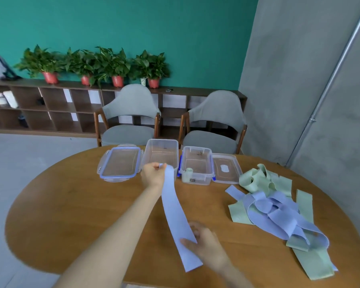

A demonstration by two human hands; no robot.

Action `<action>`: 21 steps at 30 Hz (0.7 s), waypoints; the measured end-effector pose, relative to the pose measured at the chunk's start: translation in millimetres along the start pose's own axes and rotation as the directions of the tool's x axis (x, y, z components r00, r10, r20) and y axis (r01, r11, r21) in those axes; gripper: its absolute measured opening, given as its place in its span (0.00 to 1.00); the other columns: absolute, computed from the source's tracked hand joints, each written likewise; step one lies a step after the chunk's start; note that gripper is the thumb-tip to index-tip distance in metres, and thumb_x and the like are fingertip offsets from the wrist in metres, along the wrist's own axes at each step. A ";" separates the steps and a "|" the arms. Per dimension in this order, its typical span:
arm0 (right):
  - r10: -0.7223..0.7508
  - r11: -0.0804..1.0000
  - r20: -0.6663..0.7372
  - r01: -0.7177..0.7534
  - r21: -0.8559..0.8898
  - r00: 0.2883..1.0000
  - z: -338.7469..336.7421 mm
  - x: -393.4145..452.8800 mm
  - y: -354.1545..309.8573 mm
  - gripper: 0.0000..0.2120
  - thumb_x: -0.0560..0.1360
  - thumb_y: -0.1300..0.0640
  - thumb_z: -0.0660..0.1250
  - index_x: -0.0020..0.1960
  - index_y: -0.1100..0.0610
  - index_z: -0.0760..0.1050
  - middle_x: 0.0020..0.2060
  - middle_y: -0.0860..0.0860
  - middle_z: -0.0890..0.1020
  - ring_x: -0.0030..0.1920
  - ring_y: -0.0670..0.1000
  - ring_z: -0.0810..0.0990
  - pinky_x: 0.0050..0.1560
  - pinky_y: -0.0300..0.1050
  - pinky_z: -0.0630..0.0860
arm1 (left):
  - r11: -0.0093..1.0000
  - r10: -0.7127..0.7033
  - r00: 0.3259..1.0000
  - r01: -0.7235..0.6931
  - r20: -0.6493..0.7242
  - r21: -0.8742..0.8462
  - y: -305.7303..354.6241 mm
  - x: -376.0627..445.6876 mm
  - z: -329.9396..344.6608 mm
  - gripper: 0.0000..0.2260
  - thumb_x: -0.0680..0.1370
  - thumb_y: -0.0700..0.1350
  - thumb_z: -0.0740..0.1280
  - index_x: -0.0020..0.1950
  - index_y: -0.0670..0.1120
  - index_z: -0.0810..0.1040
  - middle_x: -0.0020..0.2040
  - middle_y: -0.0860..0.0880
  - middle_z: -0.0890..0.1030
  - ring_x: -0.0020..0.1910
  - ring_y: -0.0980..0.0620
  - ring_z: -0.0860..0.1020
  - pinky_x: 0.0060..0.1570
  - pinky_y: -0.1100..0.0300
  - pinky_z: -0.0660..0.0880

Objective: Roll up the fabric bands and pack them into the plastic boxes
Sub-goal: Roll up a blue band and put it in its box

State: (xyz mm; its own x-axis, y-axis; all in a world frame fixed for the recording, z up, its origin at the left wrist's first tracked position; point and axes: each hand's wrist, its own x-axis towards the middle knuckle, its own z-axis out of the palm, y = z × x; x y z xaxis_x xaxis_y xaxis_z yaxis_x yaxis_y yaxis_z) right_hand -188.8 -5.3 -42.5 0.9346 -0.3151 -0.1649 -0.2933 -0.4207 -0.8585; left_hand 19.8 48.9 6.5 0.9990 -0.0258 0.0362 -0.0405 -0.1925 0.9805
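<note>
A long pale blue fabric band [175,210] stretches flat across the middle of the round wooden table [75,200]. My left hand [153,173] pinches its far end, close to the left clear plastic box [162,152]. My right hand [204,244] grips the band near its near end, thumb on top. The right clear box [196,165] holds one rolled pale green band [188,172] in its front left corner. A heap of loose blue and green bands [276,210] lies on the table's right side.
A blue-rimmed lid [120,164] lies left of the left box, and a clear lid [227,168] lies right of the right box. Two grey chairs [131,117] stand behind the table. A low shelf with potted plants [104,65] lines the green wall.
</note>
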 end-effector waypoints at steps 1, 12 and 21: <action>0.021 0.991 -0.016 -0.023 -0.129 1.000 2.7 5.2 9.7 0.14 0.76 0.51 0.67 0.61 0.49 0.72 0.45 0.43 0.80 0.47 0.42 0.78 0.43 0.32 0.70 | 0.998 -0.033 0.999 0.032 0.011 0.062 -14.4 4.0 7.1 0.12 0.76 0.43 0.67 0.31 0.47 0.77 0.36 0.46 0.79 0.38 0.46 0.76 0.35 0.62 0.68; 0.048 0.943 -0.179 -0.103 -0.317 0.983 11.7 33.7 61.5 0.22 0.76 0.53 0.63 0.69 0.48 0.64 0.47 0.46 0.78 0.39 0.43 0.74 0.41 0.29 0.69 | 0.900 0.012 0.980 -0.098 0.201 0.426 -97.8 35.2 65.0 0.06 0.75 0.42 0.68 0.42 0.43 0.83 0.39 0.43 0.83 0.42 0.41 0.79 0.35 0.58 0.69; -0.074 0.914 -0.253 -0.035 -0.403 0.965 17.7 24.1 63.1 0.18 0.78 0.54 0.60 0.67 0.52 0.68 0.63 0.45 0.71 0.53 0.48 0.77 0.47 0.38 0.72 | 0.877 0.061 0.980 -0.143 0.190 0.458 -103.9 43.9 74.7 0.07 0.74 0.33 0.63 0.41 0.36 0.81 0.37 0.38 0.81 0.37 0.45 0.72 0.35 0.58 0.66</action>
State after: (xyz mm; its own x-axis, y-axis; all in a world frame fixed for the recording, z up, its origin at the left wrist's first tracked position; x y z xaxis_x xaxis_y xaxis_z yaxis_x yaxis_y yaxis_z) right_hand -181.2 -24.5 -109.3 0.8725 -0.4879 0.0275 -0.3824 -0.7168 -0.5831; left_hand 66.5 -5.6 -108.2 0.9729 -0.2235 0.0583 -0.1871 -0.6144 0.7665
